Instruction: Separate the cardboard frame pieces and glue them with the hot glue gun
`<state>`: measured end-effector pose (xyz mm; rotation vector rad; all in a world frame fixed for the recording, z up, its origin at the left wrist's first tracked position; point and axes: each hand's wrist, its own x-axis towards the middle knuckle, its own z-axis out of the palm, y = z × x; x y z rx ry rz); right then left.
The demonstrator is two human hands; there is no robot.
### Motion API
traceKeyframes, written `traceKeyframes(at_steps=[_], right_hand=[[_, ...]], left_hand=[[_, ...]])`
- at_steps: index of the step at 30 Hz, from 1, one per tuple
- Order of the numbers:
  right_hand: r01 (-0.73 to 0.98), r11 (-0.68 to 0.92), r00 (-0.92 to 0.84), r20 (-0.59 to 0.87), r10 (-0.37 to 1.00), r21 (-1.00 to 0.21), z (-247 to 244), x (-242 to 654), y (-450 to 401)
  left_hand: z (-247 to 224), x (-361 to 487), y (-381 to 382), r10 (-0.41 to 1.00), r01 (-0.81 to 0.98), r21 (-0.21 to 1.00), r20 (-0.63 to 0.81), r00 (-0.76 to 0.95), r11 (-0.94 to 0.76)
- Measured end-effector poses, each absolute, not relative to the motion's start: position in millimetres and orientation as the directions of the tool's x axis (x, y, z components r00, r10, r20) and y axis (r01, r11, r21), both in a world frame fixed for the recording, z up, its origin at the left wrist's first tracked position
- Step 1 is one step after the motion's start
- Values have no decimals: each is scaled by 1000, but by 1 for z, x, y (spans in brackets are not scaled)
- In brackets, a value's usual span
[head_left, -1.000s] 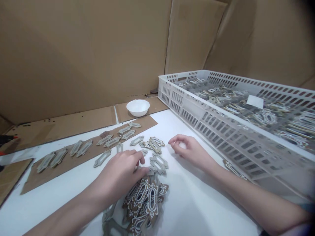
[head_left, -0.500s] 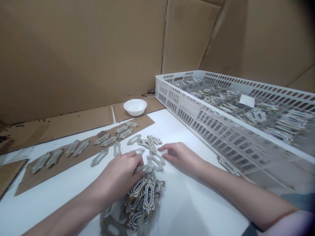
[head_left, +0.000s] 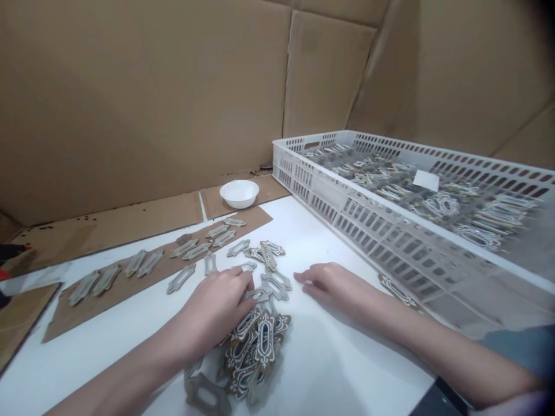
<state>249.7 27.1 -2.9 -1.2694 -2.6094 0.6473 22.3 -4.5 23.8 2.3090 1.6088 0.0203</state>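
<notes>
On the white table lies a heap of ornate frame-shaped plates (head_left: 265, 338), brown with white patterns, mixed with plain grey ones. My left hand (head_left: 228, 297) is at the heap's upper left, fingers curled down around the end of a grey plate (head_left: 259, 294). To the right, my right hand (head_left: 323, 280) rests with thumb and forefinger slightly apart and nothing between them. Just left of its fingertips are a grey plate (head_left: 276, 285) and a few patterned plates (head_left: 269, 256). More grey plates (head_left: 181, 279) lie left of my left hand.
A large white perforated crate (head_left: 347, 202) at the right holds many plates and a white card (head_left: 426, 180). Pairs of grey plates line a cardboard strip (head_left: 167, 280). Behind it stands a white bowl (head_left: 240, 194). One patterned plate (head_left: 396, 290) lies beside the crate. Cardboard walls (head_left: 143, 104) enclose the back.
My right hand has drawn back a little to the right, away from the patterned plates. My left hand stays at the heap. The view has shifted slightly.
</notes>
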Motion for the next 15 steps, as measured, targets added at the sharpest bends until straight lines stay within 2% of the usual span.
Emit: traceKeyframes(at_steps=[8, 12, 15], right_hand=[[667, 507, -665, -130, 735, -545, 10, 291, -39], [599, 543, -692, -39, 721, -589, 14, 307, -63], [607, 617, -678, 79, 731, -501, 14, 316, -75]], left_hand=[[24, 24, -5, 911, 909, 246, -162, 380, -335], [25, 24, -7, 913, 910, 247, -157, 376, -332], [25, 24, -8, 917, 908, 259, -145, 372, -328]])
